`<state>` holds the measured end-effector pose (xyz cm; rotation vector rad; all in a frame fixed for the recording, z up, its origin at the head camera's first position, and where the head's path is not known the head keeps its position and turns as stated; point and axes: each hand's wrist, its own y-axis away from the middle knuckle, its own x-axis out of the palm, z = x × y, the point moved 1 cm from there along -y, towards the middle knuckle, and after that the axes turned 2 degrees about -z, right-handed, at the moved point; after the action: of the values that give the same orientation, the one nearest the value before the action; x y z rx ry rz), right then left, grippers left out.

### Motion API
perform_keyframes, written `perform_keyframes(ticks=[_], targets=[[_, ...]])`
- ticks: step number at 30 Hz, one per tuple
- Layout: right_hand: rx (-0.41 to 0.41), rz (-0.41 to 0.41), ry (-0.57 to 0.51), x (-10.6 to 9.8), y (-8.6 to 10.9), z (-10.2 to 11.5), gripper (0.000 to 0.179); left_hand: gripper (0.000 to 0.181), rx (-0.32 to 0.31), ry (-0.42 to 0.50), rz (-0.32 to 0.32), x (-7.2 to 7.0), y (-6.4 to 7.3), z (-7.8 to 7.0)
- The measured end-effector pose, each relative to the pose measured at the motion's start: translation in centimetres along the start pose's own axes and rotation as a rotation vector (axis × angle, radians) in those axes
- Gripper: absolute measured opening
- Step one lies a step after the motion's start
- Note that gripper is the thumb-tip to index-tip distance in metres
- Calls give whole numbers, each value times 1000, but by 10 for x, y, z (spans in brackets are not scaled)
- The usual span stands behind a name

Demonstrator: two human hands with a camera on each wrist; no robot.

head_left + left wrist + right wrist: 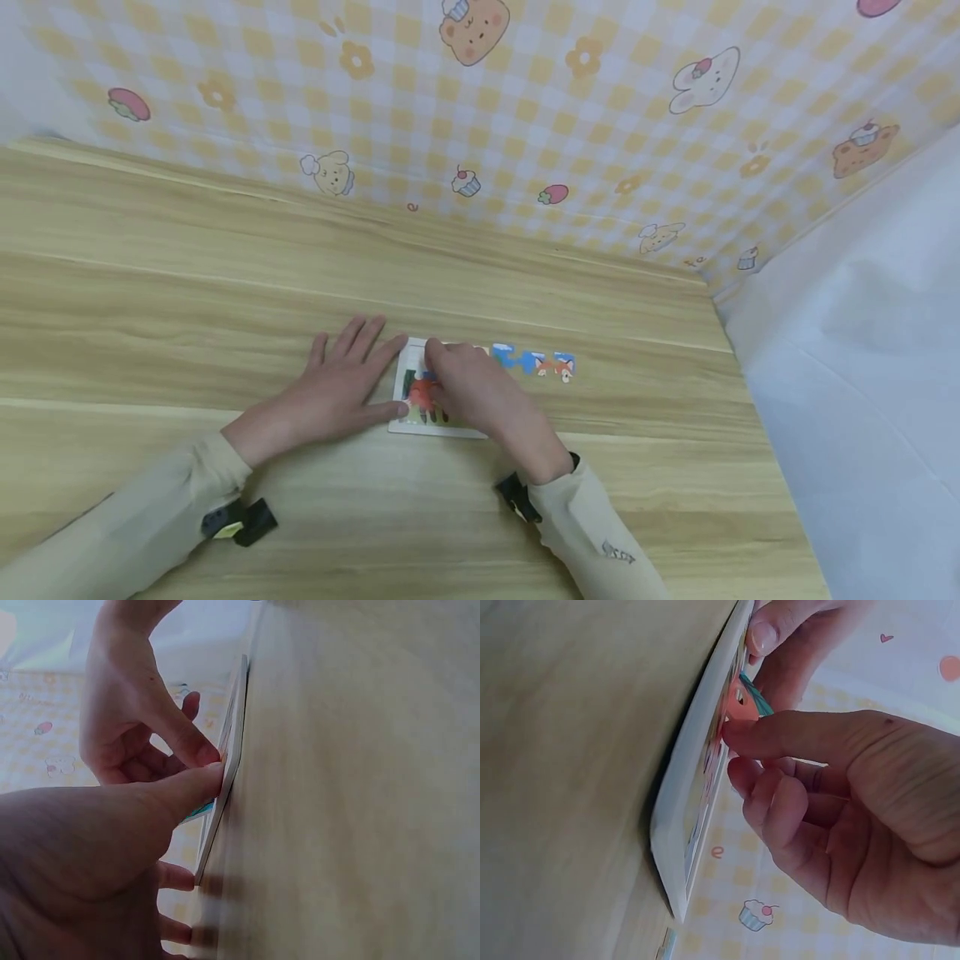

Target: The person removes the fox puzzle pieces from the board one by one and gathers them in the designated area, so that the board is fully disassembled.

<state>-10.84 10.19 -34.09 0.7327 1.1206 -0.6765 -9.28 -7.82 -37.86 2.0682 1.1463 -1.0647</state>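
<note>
A small jigsaw puzzle in a white-rimmed tray (437, 431) lies on the table, with an orange-red animal figure showing in its left part. My right hand (480, 387) is over the tray and covers much of it. Between thumb and fingers it pinches a puzzle piece (742, 705), orange and green, which stands tilted up from the picture. At the tray's left side my left hand (330, 392) lies with fingers spread; its thumb and index fingertip touch the rim. In the left wrist view, the left thumb (191, 789) presses at the tray edge near the right thumb.
Several loose puzzle pieces (532, 362), blue with fox faces, lie just right of the tray. Behind, a yellow checked cloth (405, 108) rises from the wooden table (187, 333). White sheeting (847, 333) borders the right side.
</note>
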Motion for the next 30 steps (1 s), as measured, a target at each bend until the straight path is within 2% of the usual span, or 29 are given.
perform_keyframes(ticks=[9,17,24,30], targets=[[-62,-46,-33,3,-1,-1,16,83,-3,-38,0,-1,2,-2],[-91,-49,-39,3,-1,-3,15,86,-3,-70,14,-1,2,-2],[-154,-105,-33,0,1,-3,15,86,-12,-74,21,-1,1,-4],[-108,-103,-63,-8,5,-5,15,87,-20,-82,19,-1,1,-5]])
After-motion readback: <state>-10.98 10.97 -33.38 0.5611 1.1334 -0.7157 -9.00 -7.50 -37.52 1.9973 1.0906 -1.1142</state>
